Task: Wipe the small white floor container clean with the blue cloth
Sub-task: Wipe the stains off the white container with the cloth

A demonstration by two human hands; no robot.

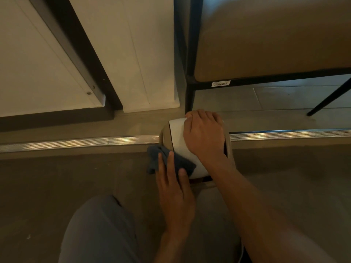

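Pressing a soft, crumpled blue cloth (171,161) against the small white floor container (179,138) with the flat, straight-fingered left hand (175,194).

The one smooth, rounded plastic container sits on the grey floor (57,183) across a ribbed metal threshold strip (79,143); the right hand (204,133) grasps its top. Beyond stands one black-framed padded chair (266,44).

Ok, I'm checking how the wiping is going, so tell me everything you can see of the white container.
The container is small, white and smooth, plastic by its look, with a rounded top and a beige rim or frame around it. It sits on the floor across a metal threshold strip, beside a black chair leg. The right hand grips its far top edge. The left hand presses the blue cloth flat against its near left side. Its underside is hidden.
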